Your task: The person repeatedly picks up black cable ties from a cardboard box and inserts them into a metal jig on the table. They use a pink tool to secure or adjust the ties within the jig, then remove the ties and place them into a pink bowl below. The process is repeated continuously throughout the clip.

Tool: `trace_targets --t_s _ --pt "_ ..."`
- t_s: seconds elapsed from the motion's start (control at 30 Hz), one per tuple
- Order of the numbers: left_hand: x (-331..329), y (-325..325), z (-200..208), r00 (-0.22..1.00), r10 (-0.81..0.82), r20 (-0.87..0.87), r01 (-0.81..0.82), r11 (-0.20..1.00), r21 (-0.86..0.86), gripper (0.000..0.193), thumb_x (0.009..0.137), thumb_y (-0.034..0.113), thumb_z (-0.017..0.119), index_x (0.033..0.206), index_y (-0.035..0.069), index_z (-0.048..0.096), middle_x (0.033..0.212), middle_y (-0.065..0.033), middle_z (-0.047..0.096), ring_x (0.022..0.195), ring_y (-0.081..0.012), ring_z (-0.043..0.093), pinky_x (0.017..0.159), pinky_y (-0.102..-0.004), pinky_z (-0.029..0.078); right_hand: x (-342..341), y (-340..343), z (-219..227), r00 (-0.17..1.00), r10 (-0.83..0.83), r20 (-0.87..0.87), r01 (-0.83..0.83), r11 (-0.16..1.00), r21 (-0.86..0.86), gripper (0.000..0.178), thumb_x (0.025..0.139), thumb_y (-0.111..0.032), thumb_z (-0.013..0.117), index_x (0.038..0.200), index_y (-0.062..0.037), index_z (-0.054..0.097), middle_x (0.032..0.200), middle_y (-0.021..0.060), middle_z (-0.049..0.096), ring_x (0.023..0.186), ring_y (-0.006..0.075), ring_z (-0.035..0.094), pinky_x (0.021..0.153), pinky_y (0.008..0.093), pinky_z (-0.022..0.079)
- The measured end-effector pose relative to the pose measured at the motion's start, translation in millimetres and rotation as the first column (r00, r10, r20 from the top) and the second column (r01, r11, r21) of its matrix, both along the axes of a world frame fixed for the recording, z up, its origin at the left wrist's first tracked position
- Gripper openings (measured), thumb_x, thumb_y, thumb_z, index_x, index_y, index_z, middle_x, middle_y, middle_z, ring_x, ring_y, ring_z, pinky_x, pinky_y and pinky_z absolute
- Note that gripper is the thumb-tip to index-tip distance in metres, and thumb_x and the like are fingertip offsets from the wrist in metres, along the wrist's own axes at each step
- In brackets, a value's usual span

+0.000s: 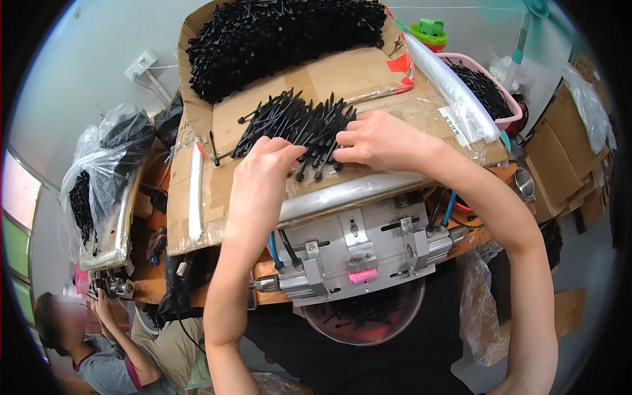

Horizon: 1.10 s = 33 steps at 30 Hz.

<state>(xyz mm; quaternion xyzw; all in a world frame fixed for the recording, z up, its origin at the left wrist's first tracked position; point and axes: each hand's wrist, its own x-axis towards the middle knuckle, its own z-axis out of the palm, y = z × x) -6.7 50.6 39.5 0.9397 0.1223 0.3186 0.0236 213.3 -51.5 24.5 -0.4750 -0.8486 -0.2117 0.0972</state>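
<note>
A loose pile of thin black plastic rods with small knobbed ends [280,118] lies on a cardboard sheet [247,191] in front of me. My left hand [266,161] is at the pile's near left side, its fingers pinched at the rods. From the right, my right hand [378,141] reaches to the same pile, thumb and fingertips closed on rod ends. Which rods each hand grips is partly hidden by the fingers. Just below the hands, a metal fixture [355,240] with a cylinder on each side carries a pink block [363,276].
A large heap of black rods [283,39] fills the open carton behind. Under the fixture sits a clear bowl [365,336] holding rods. A pink basket [484,92] of rods stands right; a plastic bag [108,171] hangs left. Another person [112,355] works at lower left.
</note>
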Motion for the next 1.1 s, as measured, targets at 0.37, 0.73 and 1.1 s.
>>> trace_targets --t_s 0.37,0.73,1.1 --pt "-59.3 -87.2 -28.9 0.965 0.201 0.168 -0.148 0.948 -0.281 0.068 0.071 -0.012 0.072 0.136 0.003 0.056 0.084 -0.0095 0.056 0.075 -0.0216 0.056 0.07 -0.034 0.049 0.7 -44.2 39.0 0.194 -0.123 -0.973 -0.125 0.981 -0.149 0.03 0.095 -0.01 0.059 0.122 0.0018 0.059 0.11 0.0181 0.07 0.092 0.0231 0.071 0.063 0.0261 0.058" --pt "-61.1 -200.0 -129.0 0.955 0.133 -0.264 -0.205 0.942 -0.267 0.073 0.076 0.005 0.074 0.141 -0.008 0.043 0.092 -0.011 0.052 0.086 -0.0272 0.051 0.078 -0.0377 0.043 -40.3 -124.9 14.0 -0.104 0.137 -0.985 0.015 0.991 0.136 0.039 0.105 -0.025 0.048 0.129 0.0048 0.049 0.104 0.0201 0.067 0.089 0.0224 0.071 0.051 0.0199 0.053" --pt "-69.3 -194.0 -124.3 0.947 0.081 -0.311 -0.169 0.948 -0.269 0.063 0.084 0.003 0.064 0.141 -0.011 0.041 0.095 -0.0099 0.053 0.087 -0.024 0.052 0.08 -0.0339 0.047 -105.1 -178.3 -52.7 0.229 -0.024 -0.973 0.179 0.984 0.018 0.034 0.084 0.003 0.072 0.114 0.0041 0.055 0.098 0.0188 0.067 0.087 0.0241 0.067 0.067 0.0317 0.057"
